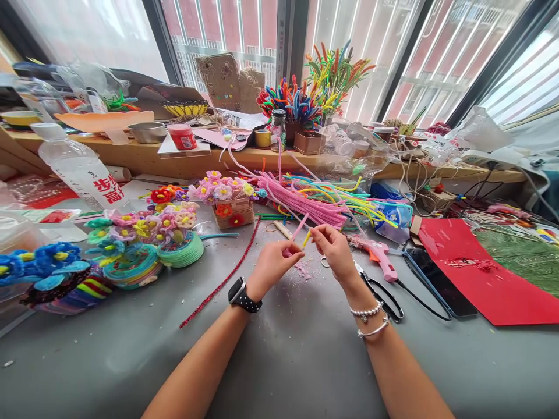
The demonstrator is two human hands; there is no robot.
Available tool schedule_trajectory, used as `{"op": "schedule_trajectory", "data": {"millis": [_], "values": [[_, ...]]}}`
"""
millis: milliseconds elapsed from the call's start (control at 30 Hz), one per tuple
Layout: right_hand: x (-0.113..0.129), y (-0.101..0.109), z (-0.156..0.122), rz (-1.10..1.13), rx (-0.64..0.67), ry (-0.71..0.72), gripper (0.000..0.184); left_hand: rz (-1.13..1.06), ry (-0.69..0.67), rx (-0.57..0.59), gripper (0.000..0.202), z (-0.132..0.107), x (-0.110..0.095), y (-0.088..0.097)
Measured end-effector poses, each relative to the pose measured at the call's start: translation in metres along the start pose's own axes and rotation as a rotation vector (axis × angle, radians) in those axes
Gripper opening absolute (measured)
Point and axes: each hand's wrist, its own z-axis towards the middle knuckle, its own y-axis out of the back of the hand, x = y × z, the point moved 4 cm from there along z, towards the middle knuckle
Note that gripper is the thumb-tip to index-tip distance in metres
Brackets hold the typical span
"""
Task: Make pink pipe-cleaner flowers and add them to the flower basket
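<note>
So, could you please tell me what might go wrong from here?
The small yellow piece pinched in the right hand might slip and drop among the pink scraps below. The pink glue gun lies close to that hand; if hot, it could burn it. Its black cord, curving beside the phone, might snag.

The pink stem and bundled stems are showing a fuzzy, matt pile. The tabletop is presenting a smooth finish; the phone is displaying a glossy, glass-like face, the bottle transparent plastic, and the bracelet polished metal.
</note>
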Motion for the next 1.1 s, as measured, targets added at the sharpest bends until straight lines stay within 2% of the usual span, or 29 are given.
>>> {"op": "schedule_trajectory", "data": {"millis": [133,300,433,533,600,700,800,933,1100], "values": [[-0.004,-0.001,0.0,0.089,-0.017,-0.067,0.026,-0.111,-0.003,-0.128,0.027,0.0,-0.002,0.009],[-0.003,-0.01,-0.003,0.095,0.051,-0.068,0.024,-0.144,0.005,-0.079,0.023,0.0,-0.005,0.009],[-0.003,-0.013,-0.004,0.017,0.025,-0.031,0.023,-0.121,0.0,-0.157,0.017,0.0,-0.002,0.013],[-0.002,-0.013,-0.005,-0.102,0.014,0.003,0.023,-0.04,-0.061,-0.228,0.015,-0.001,-0.001,0.016],[0.001,-0.014,-0.006,-0.207,0.021,0.048,0.02,0.093,-0.13,-0.297,0.015,-0.002,-0.002,0.019],[0.009,-0.018,-0.009,-0.363,0.04,0.184,0.017,0.311,-0.234,-0.381,0.015,-0.004,-0.005,0.02],[0.017,-0.021,-0.013,-0.473,0.008,0.328,0.018,0.413,-0.299,-0.405,0.016,-0.005,-0.008,0.018],[0.02,-0.021,-0.015,-0.586,-0.055,0.398,0.018,0.435,-0.292,-0.395,0.016,-0.006,-0.009,0.017],[0.017,-0.023,-0.016,-0.617,-0.079,0.367,0.019,0.444,-0.241,-0.406,0.015,-0.008,-0.011,0.016]]}}
